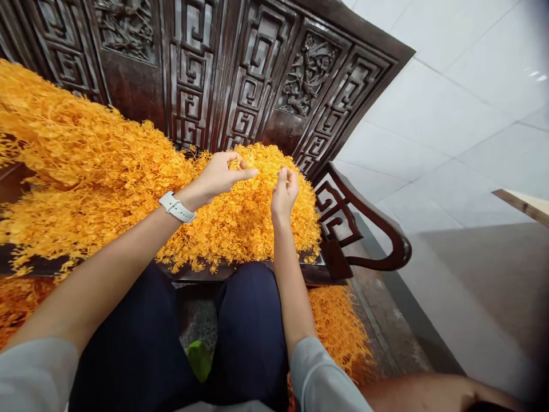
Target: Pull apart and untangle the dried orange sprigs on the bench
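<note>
Orange-yellow artificial sprigs [115, 166] with fine branching tips lie in a deep heap along the dark wooden bench. Above the right end of this heap are both of my hands, close together but apart. My left hand [223, 173], with a white watch on its wrist, has curled fingers and the thumb reaching right, near the index fingertip. My right hand [285, 195] is closed, its thumb and index finger drawn together at the top. Anything small between the fingers blends with the orange behind, so I cannot make it out.
A carved dark wooden backrest [191, 74] rises behind the heap, and a curved armrest [381, 234] bounds it at the right. More orange sprigs [338, 326] lie below the seat. Another person's bare limb [420, 392] shows at bottom right. A bright green object [199, 360] is between my legs.
</note>
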Tool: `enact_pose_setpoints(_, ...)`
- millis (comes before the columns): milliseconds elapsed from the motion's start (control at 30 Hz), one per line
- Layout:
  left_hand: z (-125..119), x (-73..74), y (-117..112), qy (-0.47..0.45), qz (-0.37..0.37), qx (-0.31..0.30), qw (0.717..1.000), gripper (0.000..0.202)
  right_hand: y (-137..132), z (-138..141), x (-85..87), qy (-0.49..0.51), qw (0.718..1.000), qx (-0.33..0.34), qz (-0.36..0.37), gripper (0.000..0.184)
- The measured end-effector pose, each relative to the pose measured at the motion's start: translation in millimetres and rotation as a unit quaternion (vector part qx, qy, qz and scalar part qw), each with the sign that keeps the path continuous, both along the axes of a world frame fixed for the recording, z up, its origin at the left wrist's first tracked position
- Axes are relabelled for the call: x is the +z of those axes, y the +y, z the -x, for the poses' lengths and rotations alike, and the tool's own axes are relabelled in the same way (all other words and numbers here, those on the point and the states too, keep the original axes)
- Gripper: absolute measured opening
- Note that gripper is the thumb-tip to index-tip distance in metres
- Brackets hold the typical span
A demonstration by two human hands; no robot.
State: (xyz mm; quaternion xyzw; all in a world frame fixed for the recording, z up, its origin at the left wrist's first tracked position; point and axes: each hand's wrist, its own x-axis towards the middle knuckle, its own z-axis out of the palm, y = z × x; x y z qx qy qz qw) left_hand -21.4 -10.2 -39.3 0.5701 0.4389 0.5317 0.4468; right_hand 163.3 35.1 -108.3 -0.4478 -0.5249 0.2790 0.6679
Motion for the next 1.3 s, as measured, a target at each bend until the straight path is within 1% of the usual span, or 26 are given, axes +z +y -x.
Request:
enact_pose_setpoints(33,-1,-1.8,1,0.026,-0.005,-0.013,1.0,0.037,-8,1,7.8,-0.005,0.998,0.052,-0.023,0.044)
enact_pose_setpoints(100,-2,-4.2,3,0.064,-0.028,-0.049,0.996,0.036,-24,5,23.6,-0.037,0.984,0.166,-0.044,0.039)
enact_pose_setpoints(133,-2,-4.6,4,0.083,-0.046,-0.07,0.993,0.036,-29,7,28.8,-0.058,0.976,0.204,-0.046,0.037)
enact_pose_setpoints(167,-3,-4.6,4,0.103,-0.065,-0.089,0.989,0.038,-31,10,31.5,-0.067,0.971,0.224,-0.044,0.038)
enact_pose_setpoints(200,-4,-4.0,2,0.121,-0.086,-0.105,0.983,0.042,-29,11,31.4,-0.054,0.971,0.228,-0.038,0.039)
enact_pose_setpoints(233,-6,-2.9,0,0.134,-0.105,-0.12,0.978,0.048,-23,12,29.1,-0.013,0.976,0.216,-0.028,0.04)
enact_pose_setpoints(300,-14,0.5,-10,0.149,-0.12,-0.178,0.965,0.056,-3,8,20.7,0.13,0.978,0.16,0.017,0.039)
enact_pose_setpoints(367,-24,4.2,-24,0.15,-0.118,-0.258,0.947,0.057,18,-4,11.9,0.255,0.96,0.094,0.071,0.039)
enact_pose_setpoints(400,-29,5.5,-30,0.145,-0.116,-0.285,0.94,0.055,26,-11,8.2,0.278,0.955,0.072,0.081,0.041)
enact_pose_setpoints(433,-33,6.0,-34,0.136,-0.114,-0.291,0.94,0.05,32,-19,4.9,0.288,0.953,0.055,0.078,0.042)
enact_pose_setpoints(467,-35,5.4,-37,0.126,-0.114,-0.272,0.947,0.046,34,-27,1.4,0.293,0.952,0.046,0.073,0.041)
enact_pose_setpoints(500,-36,3.6,-36,0.118,-0.115,-0.233,0.958,0.041,34,-32,-2.4,0.29,0.953,0.049,0.076,0.04)
enact_pose_setpoints(567,-32,-3.4,-28,0.111,-0.102,-0.136,0.979,0.033,28,-36,-10.9,0.259,0.96,0.055,0.095,0.041)
enact_pose_setpoints(633,-25,-13.2,-13,0.103,-0.078,-0.042,0.991,0.037,21,-34,-17.6,0.189,0.977,0.036,0.097,0.04)
enact_pose_setpoints(667,-21,-18.0,-6,0.093,-0.072,-0.005,0.993,0.043,18,-32,-18.8,0.144,0.986,0.01,0.079,0.038)
enact_pose_setpoints(733,-16,-25.4,6,0.067,-0.074,0.037,0.994,0.054,13,-28,-15.6,0.063,0.997,-0.044,0.023,0.034)
enact_pose_setpoints(767,-14,-27.6,10,0.057,-0.08,0.043,0.994,0.057,9,-26,-11.1,0.037,0.998,-0.054,0.0,0.038)
enact_pose_setpoints(800,-14,-28.6,13,0.048,-0.086,0.045,0.994,0.06,5,-24,-5.1,0.022,0.998,-0.051,-0.017,0.044)
enact_pose_setpoints(833,-13,-28.9,14,0.043,-0.089,0.046,0.994,0.063,-1,-23,1.9,0.011,0.999,-0.03,-0.029,0.047)
enact_pose_setpoints(867,-13,-28.6,15,0.042,-0.092,0.048,0.994,0.067,-8,-21,9.1,-0.004,0.999,0.008,-0.034,0.043)
enact_pose_setpoints(933,-13,-27.6,14,0.063,-0.114,0.049,0.99,0.073,-22,-15,21.9,-0.057,0.992,0.108,-0.035,0.029)
enact_pose_setpoints(1000,-11,-27.3,13,0.117,-0.172,0.029,0.978,0.074,-34,-9,29.5,-0.132,0.972,0.191,-0.037,0.031)
enact_pose_setpoints(1067,-9,-28.5,14,0.19,-0.251,0.005,0.949,0.066,-38,-3,31.7,-0.196,0.952,0.231,-0.048,0.033)
enact_pose_setpoints(1133,-5,-31.0,15,0.254,-0.322,-0.001,0.912,0.06,-37,0,30.5,-0.227,0.94,0.248,-0.063,0.035)
enact_pose_setpoints(1233,2,-33.6,17,0.309,-0.389,0.004,0.868,0.062,-32,2,27.8,-0.219,0.933,0.271,-0.083,0.036)
enact_pose_setpoints(1300,6,-31.9,17,0.329,-0.409,0.003,0.851,0.065,-28,1,26.1,-0.187,0.937,0.276,-0.101,0.035)
